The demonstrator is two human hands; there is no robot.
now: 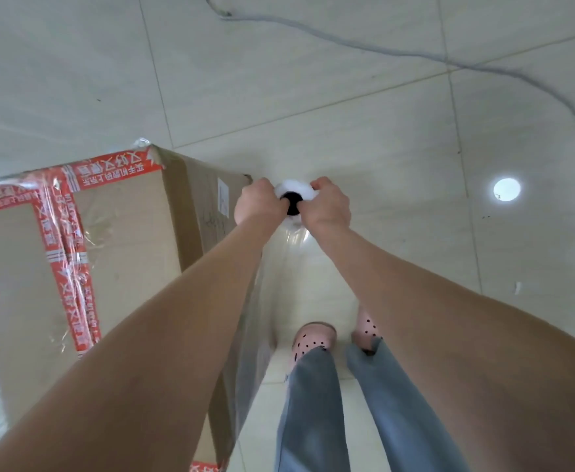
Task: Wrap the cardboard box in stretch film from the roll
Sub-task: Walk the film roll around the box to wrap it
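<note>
One box, one roll, two hands, two shoes, one cable.

One cardboard box (125, 233) fills the nine o'clock side. One roll of stretch film (292, 189) stands near the centre, with two hands on its top end: the left hand (257, 202) and the right hand (327, 206). Two pink shoes show at six o'clock, the left shoe (313, 338) and the right shoe (366, 327). One grey cable (415, 56) crosses the floor (347, 80) from twelve towards three o'clock, and one round bright spot (506, 189) lies at three o'clock.

Box (122, 233) cut off at left — label (223, 197) unreadable; roll (294, 189) mostly behind hands (260, 203) (327, 208).
</note>
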